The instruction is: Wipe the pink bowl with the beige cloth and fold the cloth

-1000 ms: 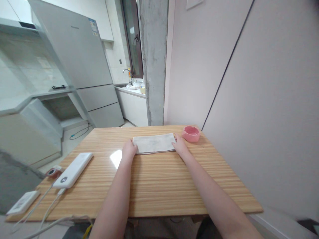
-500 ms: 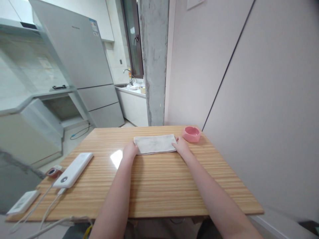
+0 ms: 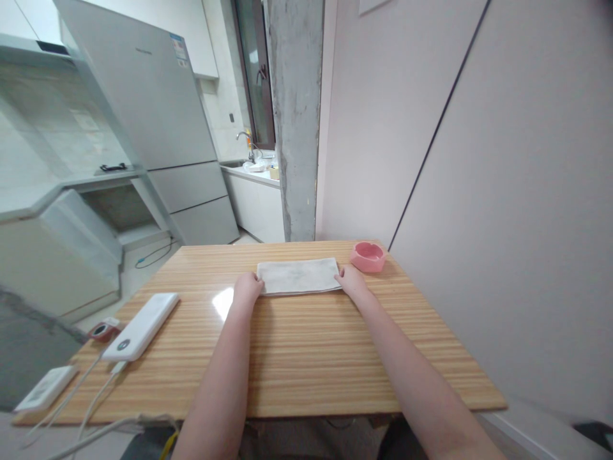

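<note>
A folded light-grey cloth [image 3: 297, 276] lies as a flat, wide strip near the far edge of the wooden table [image 3: 316, 358]. At its left end, my left hand [image 3: 248, 287] is closed, with thumb and fingers pinching the edge. My right hand [image 3: 352, 281] pinches the cloth's right end in the same way. Just beyond my right hand sits a pink angular ashtray [image 3: 368, 257], apart from the cloth.
On the table's left stand a white power bank [image 3: 142, 327] with a cable plugged in, a small red device [image 3: 104, 330] and a white flat box [image 3: 46, 388]. A pale wall [image 3: 479, 223] runs along the right side. A fridge [image 3: 138, 96] stands behind.
My right hand has shifted slightly outward at the cloth's right end, and the cloth looks a little flatter. The left hand has moved only slightly left.
</note>
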Demonstrator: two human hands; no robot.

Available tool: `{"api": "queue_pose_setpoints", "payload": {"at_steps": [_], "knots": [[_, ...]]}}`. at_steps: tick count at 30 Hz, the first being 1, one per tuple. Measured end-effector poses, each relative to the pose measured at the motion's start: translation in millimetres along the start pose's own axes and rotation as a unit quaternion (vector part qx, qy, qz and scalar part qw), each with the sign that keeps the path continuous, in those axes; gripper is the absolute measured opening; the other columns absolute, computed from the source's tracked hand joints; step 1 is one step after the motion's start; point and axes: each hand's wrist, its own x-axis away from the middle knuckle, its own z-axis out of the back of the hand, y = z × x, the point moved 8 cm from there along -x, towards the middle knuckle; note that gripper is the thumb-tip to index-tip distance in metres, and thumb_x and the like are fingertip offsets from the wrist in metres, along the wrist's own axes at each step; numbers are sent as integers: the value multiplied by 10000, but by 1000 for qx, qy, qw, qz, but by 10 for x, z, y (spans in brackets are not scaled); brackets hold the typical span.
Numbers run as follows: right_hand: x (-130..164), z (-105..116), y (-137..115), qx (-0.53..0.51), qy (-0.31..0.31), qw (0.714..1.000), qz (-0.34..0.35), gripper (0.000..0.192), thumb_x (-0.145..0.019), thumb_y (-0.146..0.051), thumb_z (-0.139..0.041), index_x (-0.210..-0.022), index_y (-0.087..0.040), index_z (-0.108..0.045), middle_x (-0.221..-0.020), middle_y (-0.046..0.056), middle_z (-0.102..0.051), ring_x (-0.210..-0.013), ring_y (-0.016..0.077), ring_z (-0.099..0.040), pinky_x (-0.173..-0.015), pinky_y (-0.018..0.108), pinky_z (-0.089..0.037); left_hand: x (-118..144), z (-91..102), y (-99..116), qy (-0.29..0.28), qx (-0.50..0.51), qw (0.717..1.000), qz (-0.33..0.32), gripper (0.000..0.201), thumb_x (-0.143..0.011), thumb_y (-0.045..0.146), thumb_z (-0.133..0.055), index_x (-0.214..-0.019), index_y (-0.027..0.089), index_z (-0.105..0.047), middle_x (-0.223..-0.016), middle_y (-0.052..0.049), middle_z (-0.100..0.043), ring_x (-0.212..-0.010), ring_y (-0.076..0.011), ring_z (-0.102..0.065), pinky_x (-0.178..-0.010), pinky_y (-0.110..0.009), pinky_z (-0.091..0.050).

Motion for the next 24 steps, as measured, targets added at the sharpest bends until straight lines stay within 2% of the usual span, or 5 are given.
{"api": "queue_pose_setpoints", "payload": {"at_steps": [7, 12, 15, 19, 24], "knots": [[13, -4, 2, 4, 2, 1000, -4, 92, -828, -213, -556, -861, -149, -614, -860, 99, -671, -833, 216, -627, -675, 268, -392, 13, -48, 18, -17, -6, 1000, -1, 131, -736, 207, -550, -825, 161, -635, -942, -152, -702, -923, -266, -652, -711, -287, -452], [77, -29, -93, -35, 9, 999, 20, 411, -744, -113, -549, -1151, -127, -493, -965, 112, -663, -863, 222, -622, -683, 267, -399, 43, -78, 23, -53, 68, 996, 22, 520, -710, 166, -575, -1220, 127, -480, -1027, -169, -679, -916, -270, -654, -734, -307, -458], [141, -113, -235, -68, -9, 997, 45, 374, -718, -106, -560, -1087, -154, -527, -865, 61, -653, -785, 195, -600, -655, 255, -394, 102, 219, 83, 65, 125, 990, 17, 514, -750, 146, -522, -1258, 135, -449, -1023, -146, -652, -947, -263, -627, -790, -330, -454], [277, -356, -597, -189, -96, 967, 141, 139, -736, -125, -569, -860, -175, -607, -741, -3, -611, -668, 125, -555, -614, 216, -395, 352, 620, 369, 279, 217, 932, -86, 388, -836, 193, -466, -1224, 177, -479, -1008, -93, -598, -979, -214, -572, -866, -317, -441], [310, -586, -732, -317, -181, 922, 130, 112, -812, -180, -521, -850, -153, -623, -585, -41, -553, -524, 89, -517, -538, 189, -395, 442, 64, 1024, 114, 229, 927, -276, 286, -811, 154, -503, -1086, 192, -571, -988, -75, -611, -951, -196, -572, -877, -319, -451]]}}
